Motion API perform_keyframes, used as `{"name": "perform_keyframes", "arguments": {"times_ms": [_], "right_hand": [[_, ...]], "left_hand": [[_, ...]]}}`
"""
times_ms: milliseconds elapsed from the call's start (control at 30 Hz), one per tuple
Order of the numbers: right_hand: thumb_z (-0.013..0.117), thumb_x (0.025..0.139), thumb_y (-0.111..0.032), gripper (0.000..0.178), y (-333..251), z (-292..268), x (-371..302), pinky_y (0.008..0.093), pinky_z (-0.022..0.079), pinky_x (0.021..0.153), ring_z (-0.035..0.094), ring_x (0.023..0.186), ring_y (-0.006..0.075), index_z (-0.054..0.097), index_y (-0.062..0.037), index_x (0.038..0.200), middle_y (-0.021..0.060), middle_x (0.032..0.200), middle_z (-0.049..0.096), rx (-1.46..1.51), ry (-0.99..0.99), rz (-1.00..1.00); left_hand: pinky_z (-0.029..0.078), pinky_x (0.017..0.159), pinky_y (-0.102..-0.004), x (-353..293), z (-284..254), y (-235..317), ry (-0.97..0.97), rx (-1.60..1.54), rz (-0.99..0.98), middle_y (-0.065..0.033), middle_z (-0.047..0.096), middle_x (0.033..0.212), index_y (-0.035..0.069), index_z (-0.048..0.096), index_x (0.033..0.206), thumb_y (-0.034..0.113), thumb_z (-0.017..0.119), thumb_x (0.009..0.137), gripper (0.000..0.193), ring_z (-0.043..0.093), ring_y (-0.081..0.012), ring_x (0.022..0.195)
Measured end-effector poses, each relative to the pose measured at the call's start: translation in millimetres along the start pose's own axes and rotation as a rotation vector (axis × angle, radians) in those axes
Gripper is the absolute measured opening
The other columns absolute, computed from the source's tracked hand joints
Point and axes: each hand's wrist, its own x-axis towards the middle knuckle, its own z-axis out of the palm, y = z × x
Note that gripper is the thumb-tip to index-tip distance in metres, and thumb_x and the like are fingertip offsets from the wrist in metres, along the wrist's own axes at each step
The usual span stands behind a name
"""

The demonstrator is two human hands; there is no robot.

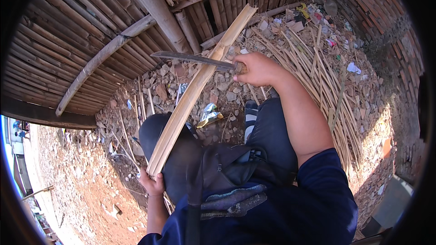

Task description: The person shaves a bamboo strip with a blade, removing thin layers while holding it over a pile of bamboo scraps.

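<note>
A long split length of bamboo [181,109] slants up and away across my left thigh, its pale hollow side showing. My left hand [151,182] is closed round its near end. In my right hand [259,69] is the wooden handle of a machete [195,59], the fingers wrapped round it. The dark blade points left and lies across the bamboo toward its far part; whether it cuts in or only rests there I cannot tell.
Thin bamboo strips [318,81] lie heaped on the rubble at my right. A bamboo-slat wall [91,31] rises ahead and left, a brick wall [386,22] at the far right. Stones and litter, including a shiny wrapper [210,115], cover the ground before my legs.
</note>
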Motion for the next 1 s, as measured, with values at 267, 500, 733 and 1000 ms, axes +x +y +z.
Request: {"name": "perform_keyframes", "arguments": {"times_ms": [267, 500, 733, 1000], "right_hand": [[0.079, 0.076, -0.029, 0.047, 2.4, 2.3, 1.1, 0.0422, 0.050, 0.084, 0.066, 0.096, 0.0374, 0.064, -0.0045, 0.114, 0.0228, 0.098, 0.068, 0.006, 0.024, -0.032], [0.079, 0.076, -0.029, 0.046, 3.0, 2.9, 1.5, 0.0425, 0.050, 0.085, 0.065, 0.097, 0.0382, 0.065, -0.0040, 0.112, 0.0231, 0.098, 0.067, 0.015, 0.029, -0.033], [0.079, 0.077, -0.030, 0.044, 4.8, 3.2, 2.2, 0.0425, 0.050, 0.085, 0.065, 0.097, 0.0383, 0.065, -0.0044, 0.109, 0.0229, 0.098, 0.067, 0.013, 0.001, -0.011], [0.078, 0.077, -0.031, 0.047, 2.7, 1.6, 2.3, 0.0429, 0.049, 0.087, 0.064, 0.098, 0.0390, 0.063, -0.0048, 0.113, 0.0237, 0.100, 0.067, 0.013, -0.031, -0.010]], "left_hand": [[0.047, 0.062, -0.0378, 2.4, 2.8, -0.7, 0.049, -0.015, 0.019, -0.0163, 0.059, 0.072, -0.004, 0.056, 0.093, 0.071, 0.061, 0.079, 0.076, 0.061, -0.0293, 0.066], [0.048, 0.063, -0.0383, 1.7, 3.4, -7.0, 0.050, -0.032, 0.022, -0.0173, 0.060, 0.073, -0.005, 0.056, 0.094, 0.071, 0.061, 0.078, 0.077, 0.062, -0.0301, 0.067], [0.048, 0.064, -0.0382, 1.3, 3.6, -7.2, 0.054, -0.030, 0.031, -0.0165, 0.061, 0.075, -0.005, 0.057, 0.096, 0.071, 0.061, 0.078, 0.078, 0.062, -0.0292, 0.068], [0.048, 0.063, -0.0389, 1.1, 3.2, -7.2, 0.066, -0.007, 0.050, -0.0170, 0.061, 0.074, -0.005, 0.057, 0.097, 0.070, 0.061, 0.079, 0.077, 0.062, -0.0313, 0.067]]}}
